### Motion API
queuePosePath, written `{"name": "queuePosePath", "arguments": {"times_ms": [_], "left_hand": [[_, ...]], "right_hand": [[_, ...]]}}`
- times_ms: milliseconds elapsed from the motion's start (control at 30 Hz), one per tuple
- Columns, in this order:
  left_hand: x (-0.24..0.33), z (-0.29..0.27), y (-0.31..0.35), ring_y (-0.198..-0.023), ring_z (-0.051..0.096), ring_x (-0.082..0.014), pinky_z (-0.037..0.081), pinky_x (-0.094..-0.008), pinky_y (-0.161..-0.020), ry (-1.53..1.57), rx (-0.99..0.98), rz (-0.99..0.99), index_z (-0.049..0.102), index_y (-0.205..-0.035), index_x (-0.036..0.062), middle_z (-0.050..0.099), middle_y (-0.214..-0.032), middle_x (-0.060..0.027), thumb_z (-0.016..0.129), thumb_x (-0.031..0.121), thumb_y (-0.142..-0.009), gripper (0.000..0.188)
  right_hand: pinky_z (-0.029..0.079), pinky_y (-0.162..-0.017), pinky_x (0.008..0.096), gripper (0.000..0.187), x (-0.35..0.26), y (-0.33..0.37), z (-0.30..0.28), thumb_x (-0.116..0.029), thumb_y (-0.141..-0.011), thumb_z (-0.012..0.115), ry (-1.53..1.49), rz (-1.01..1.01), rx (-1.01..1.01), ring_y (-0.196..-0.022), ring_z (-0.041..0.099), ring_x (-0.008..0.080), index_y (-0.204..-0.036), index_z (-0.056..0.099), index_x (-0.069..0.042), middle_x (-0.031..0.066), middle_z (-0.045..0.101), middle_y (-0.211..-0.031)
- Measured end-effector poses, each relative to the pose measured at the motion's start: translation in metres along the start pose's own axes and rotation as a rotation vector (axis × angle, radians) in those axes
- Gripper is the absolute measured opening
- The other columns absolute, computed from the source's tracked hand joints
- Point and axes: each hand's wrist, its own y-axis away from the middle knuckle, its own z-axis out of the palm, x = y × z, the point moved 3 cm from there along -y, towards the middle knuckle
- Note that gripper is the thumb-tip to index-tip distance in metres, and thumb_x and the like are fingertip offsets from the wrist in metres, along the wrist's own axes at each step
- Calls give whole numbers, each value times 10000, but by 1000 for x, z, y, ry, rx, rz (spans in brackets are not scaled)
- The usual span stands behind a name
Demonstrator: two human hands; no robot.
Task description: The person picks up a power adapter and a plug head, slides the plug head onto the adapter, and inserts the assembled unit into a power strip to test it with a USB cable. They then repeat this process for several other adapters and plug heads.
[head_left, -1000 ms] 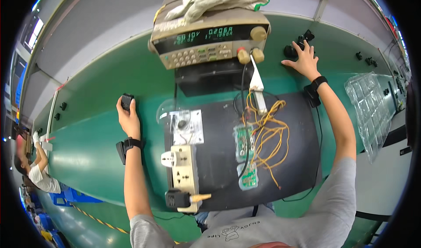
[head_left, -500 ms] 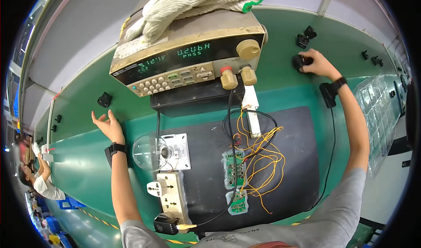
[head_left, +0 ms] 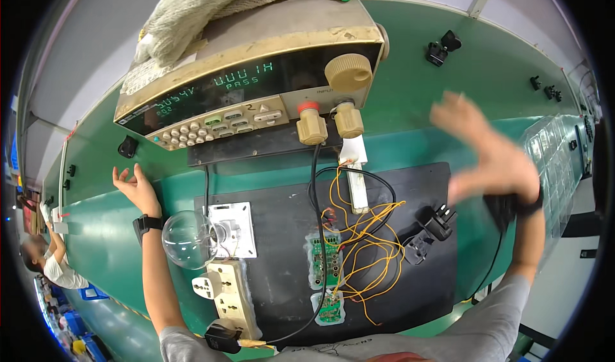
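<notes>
My left hand (head_left: 138,192) is held at the left with its fingers apart and nothing in it. Just beyond its fingertips lies a small black power adapter (head_left: 128,147) on the green bench. My right hand (head_left: 490,154), smeared by motion, hovers over the right side with thumb and fingers spread, holding nothing. Below and to its left, a black plug adapter with metal pins (head_left: 439,222) rests on the dark mat (head_left: 282,285), with a dark grey plug piece (head_left: 418,246) close by it. Another black adapter pair (head_left: 442,49) sits farther back.
A bench-top test meter (head_left: 243,93) with a knitted glove (head_left: 192,23) on top stands at the back. On the mat are a glass bulb (head_left: 186,239), a power strip (head_left: 232,298), circuit boards (head_left: 325,259) and tangled yellow wires (head_left: 378,253). Clear trays (head_left: 554,170) lie right; a co-worker (head_left: 54,263) works far left.
My right hand has let go of the black adapter and come back toward me; black plug pieces now lie on the mat's right side. The meter's display reading has changed.
</notes>
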Motion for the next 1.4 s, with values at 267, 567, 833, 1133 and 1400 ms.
{"name": "queuePosePath", "arguments": {"times_ms": [267, 567, 833, 1133, 1400], "left_hand": [[-2, -1, 0, -780, 520, -136, 470, -274, -714, -8, 24, -20, 301, -1336, 32, 428, -1153, -114, 663, 177, -838, 633], [-4, -1, 3, -774, 526, -137, 451, -255, -681, 105, -13, -57, 319, -1315, 18, 441, -1126, -107, 669, 152, -834, 610], [-2, -1, 3, -777, 521, -157, 453, -301, -699, 4, 65, -26, 323, -1307, -19, 424, -1142, -138, 642, 125, -831, 591], [11, -3, 12, -752, 491, -174, 440, -314, -722, -45, 120, -33, 353, -1292, -4, 427, -1131, -142, 635, 123, -812, 571], [23, -18, 50, -737, 517, -136, 462, -277, -676, 261, -15, -88, 315, -1311, 17, 425, -1150, -120, 636, 98, -828, 586]], "right_hand": [[326, -1013, 479, 1130, 247, -158, -40, -734, -601, 656, -246, 926, 478, -1303, 338, 343, -1421, 291, -47, 209, 361, -1407], [534, -514, 338, 387, 161, -151, 5, -275, -630, 773, -163, 464, 198, -874, 555, 255, -944, 603, -127, 85, 384, -1150], [411, -843, 302, 335, 54, -70, 9, -116, -610, 672, -225, 200, 130, -940, 490, 192, -925, 562, -92, 56, 475, -986], [384, -814, 282, 536, -21, -8, 56, -151, -632, 808, -427, 170, 215, -959, 421, 155, -1036, 461, -90, 18, 445, -1031], [419, -717, 222, 579, -69, 3, 36, 56, -646, 744, -945, 119, 289, -821, 487, 73, -1087, 412, -119, -18, 488, -923]]}}
